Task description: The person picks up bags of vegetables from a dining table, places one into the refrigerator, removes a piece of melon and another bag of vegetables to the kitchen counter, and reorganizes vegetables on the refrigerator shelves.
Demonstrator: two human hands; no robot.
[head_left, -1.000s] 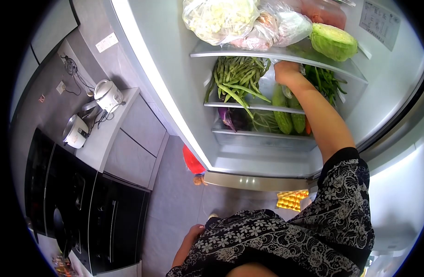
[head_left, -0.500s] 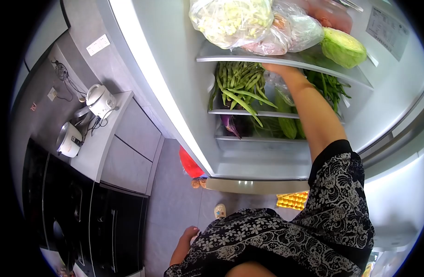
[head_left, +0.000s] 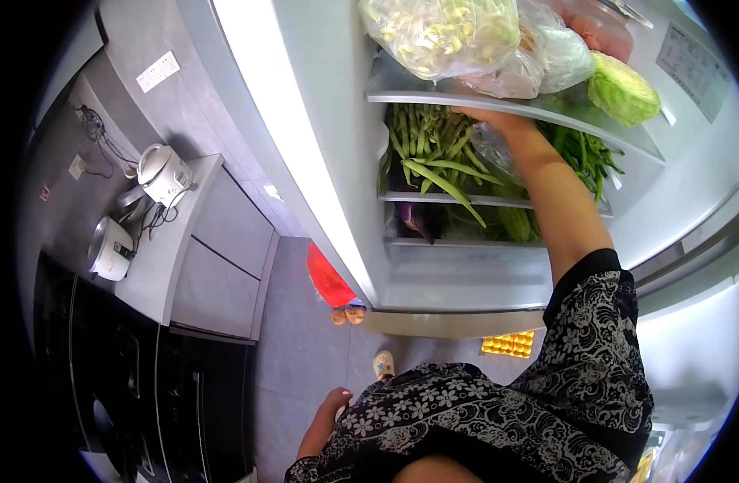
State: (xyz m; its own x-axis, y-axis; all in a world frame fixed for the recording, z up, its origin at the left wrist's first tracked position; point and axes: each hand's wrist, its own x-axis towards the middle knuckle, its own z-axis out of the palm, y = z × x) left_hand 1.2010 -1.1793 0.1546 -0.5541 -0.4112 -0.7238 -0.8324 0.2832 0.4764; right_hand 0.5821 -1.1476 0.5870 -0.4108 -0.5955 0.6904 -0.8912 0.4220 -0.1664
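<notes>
My right hand (head_left: 483, 117) reaches into the open fridge under the upper glass shelf (head_left: 498, 105), at the back of the green beans (head_left: 438, 153). Its fingers are hidden behind the beans and the shelf edge. A clear plastic bag (head_left: 495, 148) lies just beside the wrist. To the right of my forearm are leafy greens (head_left: 582, 157). Below, a purple eggplant (head_left: 414, 219) and a green cucumber (head_left: 516, 223) show. My left hand (head_left: 337, 398) hangs low beside my body, its fingers partly curled and what it may hold too small to tell.
Bagged vegetables (head_left: 446, 36) and a cut cabbage (head_left: 623, 88) sit on the upper shelf. A red bag (head_left: 329, 278) and a yellow egg tray (head_left: 508, 344) are on the floor. Two cookers (head_left: 164, 173) stand on the left counter (head_left: 172, 270).
My right hand has moved left, from beside the cucumbers to behind the beans. The view has shifted, and the fridge contents appear further right. My left hand stays low.
</notes>
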